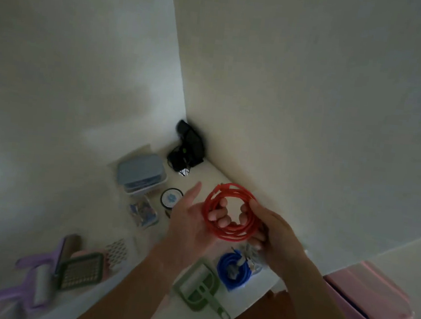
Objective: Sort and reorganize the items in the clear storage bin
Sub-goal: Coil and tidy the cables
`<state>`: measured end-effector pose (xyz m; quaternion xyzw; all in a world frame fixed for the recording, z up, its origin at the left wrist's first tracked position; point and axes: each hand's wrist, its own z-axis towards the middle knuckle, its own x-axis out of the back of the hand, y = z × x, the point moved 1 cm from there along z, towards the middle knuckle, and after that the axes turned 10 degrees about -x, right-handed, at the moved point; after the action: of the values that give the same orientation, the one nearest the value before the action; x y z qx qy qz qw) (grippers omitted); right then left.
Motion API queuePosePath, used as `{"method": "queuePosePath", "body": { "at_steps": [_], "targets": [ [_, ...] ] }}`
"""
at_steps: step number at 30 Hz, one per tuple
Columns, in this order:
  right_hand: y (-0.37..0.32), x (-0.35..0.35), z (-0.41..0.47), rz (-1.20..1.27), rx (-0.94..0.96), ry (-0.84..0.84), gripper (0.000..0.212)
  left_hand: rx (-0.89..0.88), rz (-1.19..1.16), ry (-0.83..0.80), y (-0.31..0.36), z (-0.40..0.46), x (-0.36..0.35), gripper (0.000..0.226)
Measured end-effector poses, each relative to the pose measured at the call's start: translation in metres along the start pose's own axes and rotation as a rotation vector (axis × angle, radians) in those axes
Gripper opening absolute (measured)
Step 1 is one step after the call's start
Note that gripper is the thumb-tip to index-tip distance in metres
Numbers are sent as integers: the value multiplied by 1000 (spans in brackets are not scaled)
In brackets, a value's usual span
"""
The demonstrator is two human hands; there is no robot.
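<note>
Nearest the camera are the person's two bare forearms, reaching up from the bottom edge toward a coiled red cable held above a white table in a room corner. The left hand lies under the left side of the red cable, palm up, thumb stretched out, fingers curled up through the ring. The right hand grips the right side of the red cable, its fingertips showing inside the loop.

Far left of the red cable and lower in the frame, a purple lint roller lies at the table's edge, with a green-framed grid piece just beside it and a patterned card close by. Up and left of the red cable sits a stack of blue-lidded containers, and below it a small clear box of coloured bits. A round white-faced disc lies just left of the left hand. Behind the red cable, in the corner, rests a black device with tangled black cord.

Below the red cable lie a green lint roller and a coiled blue cable, close together. To the lower right of the red cable, off the table, stands a pink clear bin.
</note>
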<state>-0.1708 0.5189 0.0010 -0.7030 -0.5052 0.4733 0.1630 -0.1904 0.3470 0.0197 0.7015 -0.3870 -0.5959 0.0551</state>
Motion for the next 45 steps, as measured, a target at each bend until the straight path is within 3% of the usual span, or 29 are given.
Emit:
{"method": "queuePosePath", "body": {
  "at_steps": [5, 12, 15, 17, 21, 23, 27, 34, 37, 41, 45],
  "targets": [
    [14, -59, -22, 123, 2, -177, 40, -103, 34, -54, 20, -49, -13, 36],
    [5, -108, -62, -165, 148, -69, 51, -184, 76, -101, 36, -81, -14, 45],
    [6, -118, -66, -78, 157, 16, 62, -163, 154, -142, 44, -85, -26, 53],
    [1, -121, -65, -37, 157, -20, 65, -162, 226, -145, 49, -88, -36, 52],
    [-30, -108, -75, -283, 139, -59, 72, -213, 392, -97, 58, -94, -52, 46],
    [-56, -96, -80, -299, 214, -125, 69, -220, 375, -118, 61, -95, -61, 45],
    [-88, -86, -90, -454, 280, -210, 30, -191, 304, -152, 61, -95, -77, 41],
    [-103, -87, -93, -461, 125, -387, 36, -180, 205, -139, 50, -93, -95, 40],
    [-112, -84, -91, -413, 60, -459, 24, -178, 193, -152, 48, -94, -97, 40],
    [-129, -78, -86, -317, 135, -339, 18, -211, 65, -174, 57, -95, -96, 38],
    [-141, -67, -86, -176, 316, -228, 43, -315, 1, -184, 73, -97, -99, 40]
  ]
}}
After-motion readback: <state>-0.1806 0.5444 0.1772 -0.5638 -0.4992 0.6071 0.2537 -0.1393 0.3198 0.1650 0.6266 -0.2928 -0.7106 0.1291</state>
